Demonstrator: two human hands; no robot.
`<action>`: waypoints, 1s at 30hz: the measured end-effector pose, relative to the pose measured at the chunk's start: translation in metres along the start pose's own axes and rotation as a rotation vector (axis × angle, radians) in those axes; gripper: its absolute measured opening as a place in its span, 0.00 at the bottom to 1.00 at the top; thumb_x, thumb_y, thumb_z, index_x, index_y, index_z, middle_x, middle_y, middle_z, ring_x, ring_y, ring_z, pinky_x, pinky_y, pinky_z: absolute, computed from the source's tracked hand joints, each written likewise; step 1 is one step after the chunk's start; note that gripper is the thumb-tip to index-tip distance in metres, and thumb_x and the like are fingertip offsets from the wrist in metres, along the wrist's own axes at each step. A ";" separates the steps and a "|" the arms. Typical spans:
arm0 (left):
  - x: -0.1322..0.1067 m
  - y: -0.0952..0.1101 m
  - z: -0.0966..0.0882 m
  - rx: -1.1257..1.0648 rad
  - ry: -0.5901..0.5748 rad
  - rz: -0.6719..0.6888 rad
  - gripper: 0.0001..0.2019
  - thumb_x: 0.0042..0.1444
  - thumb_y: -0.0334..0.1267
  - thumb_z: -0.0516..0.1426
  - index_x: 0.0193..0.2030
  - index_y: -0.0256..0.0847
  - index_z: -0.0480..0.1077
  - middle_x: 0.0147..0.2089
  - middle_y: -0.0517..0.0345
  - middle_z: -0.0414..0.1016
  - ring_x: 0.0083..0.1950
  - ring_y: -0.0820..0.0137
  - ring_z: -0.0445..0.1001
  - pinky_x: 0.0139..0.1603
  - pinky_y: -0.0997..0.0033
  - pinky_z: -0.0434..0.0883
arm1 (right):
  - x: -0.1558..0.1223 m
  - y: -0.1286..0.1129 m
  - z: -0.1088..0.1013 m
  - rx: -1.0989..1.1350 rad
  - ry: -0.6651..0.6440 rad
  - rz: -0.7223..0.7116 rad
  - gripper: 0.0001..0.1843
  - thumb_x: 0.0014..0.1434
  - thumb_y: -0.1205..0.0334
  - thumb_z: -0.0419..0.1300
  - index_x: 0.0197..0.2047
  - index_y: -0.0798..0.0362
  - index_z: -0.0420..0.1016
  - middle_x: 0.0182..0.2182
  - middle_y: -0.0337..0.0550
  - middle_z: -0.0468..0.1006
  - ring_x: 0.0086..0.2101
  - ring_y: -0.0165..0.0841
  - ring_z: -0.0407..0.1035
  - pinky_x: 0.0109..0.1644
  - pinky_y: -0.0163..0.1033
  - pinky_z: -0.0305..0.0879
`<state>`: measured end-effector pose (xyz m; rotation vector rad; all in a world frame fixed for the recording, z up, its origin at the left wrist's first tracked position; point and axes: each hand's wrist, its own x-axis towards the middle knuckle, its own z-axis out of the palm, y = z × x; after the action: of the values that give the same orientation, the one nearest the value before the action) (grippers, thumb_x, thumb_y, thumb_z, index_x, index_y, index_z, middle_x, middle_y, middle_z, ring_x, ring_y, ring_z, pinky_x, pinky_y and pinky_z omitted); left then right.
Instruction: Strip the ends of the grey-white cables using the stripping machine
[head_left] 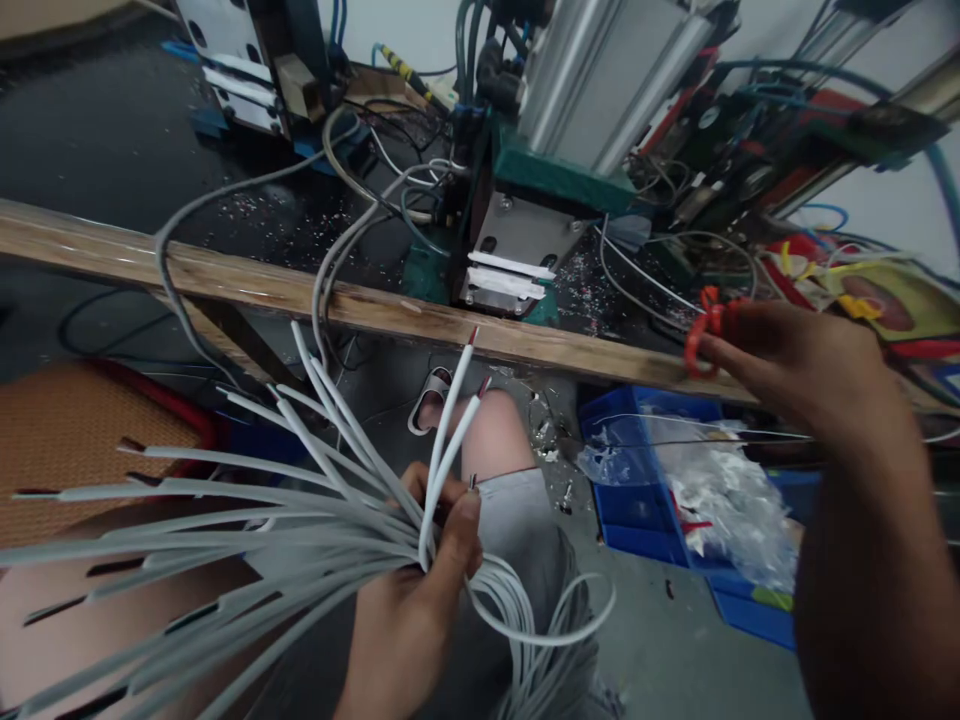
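My left hand point(424, 590) is closed around a bundle of white sheathed cables point(315, 520) above my lap. Their cut ends fan out to the left, with short dark and red inner wires showing at many tips. Two cables point(448, 440) stand up beside the thumb, and the rest hang in loops below the hand. Over the bench's front edge at the right, my right hand point(795, 350) pinches an orange-red looped piece point(703, 335). Its exact kind is unclear, and the fingers partly cover it.
A bench point(360, 305) with a wooden edge carries a press-like machine point(517, 240) and another machine point(244, 75) at left. Grey hoses drape over the edge. Blue bins point(637, 510) with clear plastic bags stand below right. A woven seat point(82, 440) is at left.
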<state>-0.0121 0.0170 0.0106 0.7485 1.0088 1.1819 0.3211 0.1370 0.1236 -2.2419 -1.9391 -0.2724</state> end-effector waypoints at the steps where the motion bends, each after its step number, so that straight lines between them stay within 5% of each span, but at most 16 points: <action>1: 0.000 -0.001 0.000 -0.019 -0.001 -0.016 0.14 0.66 0.47 0.58 0.33 0.42 0.63 0.25 0.66 0.63 0.25 0.79 0.63 0.28 0.80 0.64 | 0.012 0.009 0.002 -0.087 -0.064 -0.076 0.48 0.53 0.27 0.50 0.50 0.66 0.79 0.40 0.56 0.81 0.41 0.40 0.76 0.37 0.46 0.59; 3: 0.002 -0.002 0.000 -0.043 0.019 -0.055 0.14 0.63 0.49 0.61 0.35 0.42 0.65 0.25 0.66 0.66 0.25 0.78 0.65 0.26 0.80 0.63 | 0.017 0.012 0.006 -0.176 -0.034 -0.191 0.52 0.58 0.27 0.42 0.56 0.70 0.75 0.48 0.67 0.77 0.48 0.48 0.74 0.39 0.49 0.59; 6: 0.005 -0.004 0.000 -0.086 0.073 -0.091 0.15 0.60 0.50 0.63 0.38 0.43 0.66 0.27 0.65 0.69 0.23 0.79 0.63 0.22 0.81 0.60 | -0.029 -0.025 0.008 0.016 0.178 -0.389 0.37 0.72 0.40 0.45 0.52 0.67 0.77 0.45 0.65 0.79 0.45 0.41 0.77 0.43 0.46 0.66; 7: 0.006 -0.004 0.001 -0.104 0.089 -0.089 0.15 0.59 0.50 0.64 0.39 0.43 0.66 0.29 0.65 0.70 0.23 0.80 0.62 0.22 0.81 0.60 | -0.054 -0.046 0.009 0.199 0.056 -0.519 0.26 0.74 0.46 0.49 0.52 0.61 0.77 0.45 0.57 0.81 0.43 0.35 0.78 0.44 0.40 0.68; 9: 0.007 -0.003 0.003 -0.107 0.131 -0.085 0.16 0.58 0.49 0.66 0.41 0.43 0.67 0.31 0.64 0.71 0.23 0.81 0.62 0.22 0.82 0.60 | -0.105 -0.087 0.011 0.500 -0.321 -0.798 0.27 0.74 0.41 0.46 0.57 0.52 0.74 0.48 0.47 0.80 0.46 0.30 0.77 0.46 0.34 0.72; 11: 0.009 -0.003 0.006 -0.091 0.164 -0.055 0.14 0.58 0.47 0.66 0.40 0.43 0.67 0.32 0.64 0.72 0.23 0.81 0.62 0.22 0.81 0.60 | -0.144 -0.113 0.015 0.658 -0.484 -0.780 0.22 0.76 0.47 0.46 0.49 0.51 0.77 0.39 0.40 0.81 0.39 0.30 0.77 0.41 0.35 0.72; 13: 0.011 -0.003 0.008 -0.089 0.138 0.014 0.11 0.60 0.44 0.65 0.40 0.42 0.69 0.33 0.64 0.73 0.21 0.83 0.59 0.21 0.80 0.58 | -0.166 -0.111 0.025 0.809 -0.500 -0.643 0.22 0.77 0.55 0.46 0.39 0.52 0.78 0.30 0.37 0.79 0.30 0.28 0.74 0.32 0.34 0.66; 18: 0.021 -0.010 0.013 -0.267 0.004 0.099 0.08 0.64 0.40 0.59 0.46 0.40 0.73 0.41 0.59 0.73 0.18 0.86 0.55 0.21 0.76 0.55 | -0.187 -0.011 0.077 0.660 -0.400 0.025 0.27 0.71 0.42 0.48 0.39 0.53 0.78 0.19 0.37 0.72 0.20 0.30 0.68 0.24 0.33 0.62; 20: 0.024 -0.014 0.016 -0.342 -0.034 0.079 0.08 0.63 0.36 0.58 0.47 0.38 0.73 0.40 0.58 0.72 0.18 0.85 0.57 0.22 0.76 0.57 | -0.194 0.023 0.097 0.582 -0.349 0.117 0.32 0.70 0.41 0.44 0.30 0.54 0.75 0.15 0.42 0.69 0.16 0.35 0.67 0.22 0.37 0.63; 22: 0.024 -0.017 0.020 -0.386 -0.083 0.072 0.09 0.63 0.34 0.56 0.49 0.38 0.73 0.38 0.58 0.72 0.19 0.84 0.59 0.24 0.76 0.61 | -0.200 0.033 0.107 0.501 -0.259 0.161 0.29 0.69 0.45 0.46 0.27 0.55 0.74 0.17 0.50 0.72 0.19 0.41 0.70 0.23 0.41 0.65; 24: 0.023 -0.021 0.025 -0.416 -0.118 0.082 0.10 0.63 0.32 0.56 0.50 0.39 0.73 0.37 0.59 0.72 0.21 0.82 0.63 0.26 0.76 0.64 | -0.204 0.016 0.104 0.471 -0.188 0.156 0.24 0.70 0.50 0.48 0.36 0.58 0.78 0.29 0.59 0.80 0.30 0.45 0.77 0.34 0.45 0.72; 26: 0.020 -0.025 0.028 -0.429 -0.123 0.098 0.10 0.62 0.32 0.59 0.50 0.42 0.73 0.38 0.59 0.72 0.25 0.79 0.69 0.30 0.75 0.69 | -0.203 -0.021 0.091 0.549 -0.182 0.058 0.20 0.71 0.53 0.49 0.50 0.54 0.77 0.45 0.53 0.81 0.46 0.40 0.77 0.51 0.44 0.72; 28: 0.018 -0.027 0.029 -0.400 -0.118 0.101 0.09 0.61 0.33 0.61 0.48 0.43 0.74 0.41 0.59 0.74 0.33 0.76 0.75 0.37 0.75 0.74 | -0.196 -0.064 0.078 0.792 -0.265 -0.209 0.15 0.73 0.57 0.52 0.53 0.50 0.77 0.46 0.44 0.81 0.46 0.33 0.76 0.52 0.37 0.71; 30: 0.016 -0.028 0.027 -0.341 -0.098 0.101 0.10 0.60 0.34 0.63 0.48 0.44 0.75 0.47 0.57 0.76 0.44 0.71 0.79 0.47 0.73 0.77 | -0.186 -0.097 0.071 0.971 -0.263 -0.375 0.09 0.71 0.61 0.56 0.46 0.52 0.78 0.40 0.41 0.81 0.41 0.30 0.76 0.46 0.34 0.70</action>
<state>0.0248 0.0271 -0.0073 0.5839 0.6713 1.3487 0.2011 -0.0099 0.0097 -1.3205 -1.9566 0.7910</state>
